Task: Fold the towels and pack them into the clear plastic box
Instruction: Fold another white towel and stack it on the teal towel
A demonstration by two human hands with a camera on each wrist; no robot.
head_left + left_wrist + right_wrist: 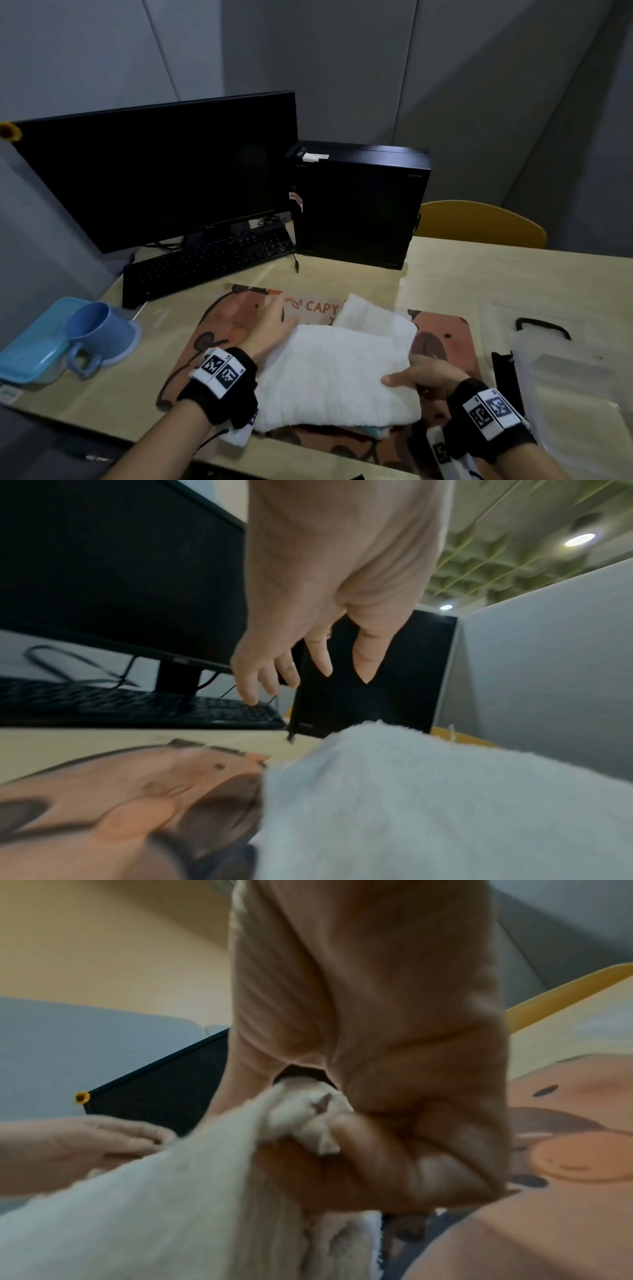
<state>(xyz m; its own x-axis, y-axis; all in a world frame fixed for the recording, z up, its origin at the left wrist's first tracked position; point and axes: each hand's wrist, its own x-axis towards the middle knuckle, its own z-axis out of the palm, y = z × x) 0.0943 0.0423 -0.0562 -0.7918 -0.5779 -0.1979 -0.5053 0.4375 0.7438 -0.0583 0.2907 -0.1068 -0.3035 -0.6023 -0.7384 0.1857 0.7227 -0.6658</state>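
A white towel (337, 371) lies partly folded on the capybara desk mat (226, 322), with the edge of another towel (371, 432) showing under it near the front. My right hand (423, 375) grips the towel's right edge (301, 1121) in curled fingers. My left hand (274, 323) hovers with straight, spread fingers (291, 669) at the towel's left far corner. The clear plastic box (561, 377) stands at the right side of the table.
A black keyboard (205, 263), monitor (154, 178) and computer tower (359, 205) fill the back of the table. A blue cup (97, 330) and a blue lidded container (30, 346) sit at the left. A yellow chair (479, 222) stands behind.
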